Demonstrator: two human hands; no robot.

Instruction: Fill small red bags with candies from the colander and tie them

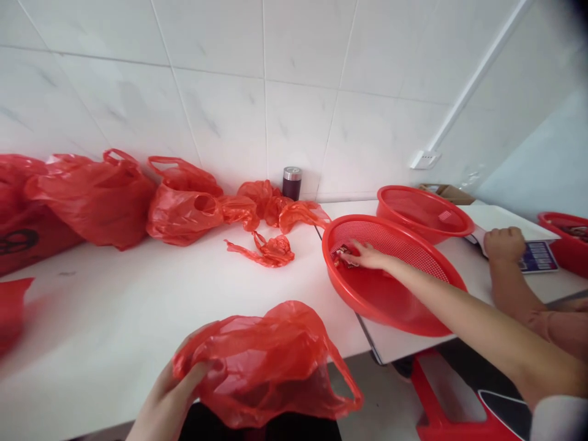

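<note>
My left hand (pixel 169 392) is closed on the left edge of a thin red plastic bag (pixel 271 361) at the near edge of the white table (pixel 138 306). The bag hangs loosely, and one handle loop droops off the table's edge. My right arm stretches out to the right. My right hand (pixel 367 256) is inside a tilted red perforated basket (pixel 390 306), its fingertips pinched on small dark-and-red items (pixel 340 254) by the far-left rim. What those items are is unclear.
Full red bags (pixel 96 196) line the tiled wall, with a crumpled one (pixel 266 250) and a dark jar (pixel 291 182) nearby. A second red basket (pixel 422 211) stands behind the first. Another person's hand (pixel 504 244) rests by a scale (pixel 537 256). A red stool (pixel 441 398) sits below.
</note>
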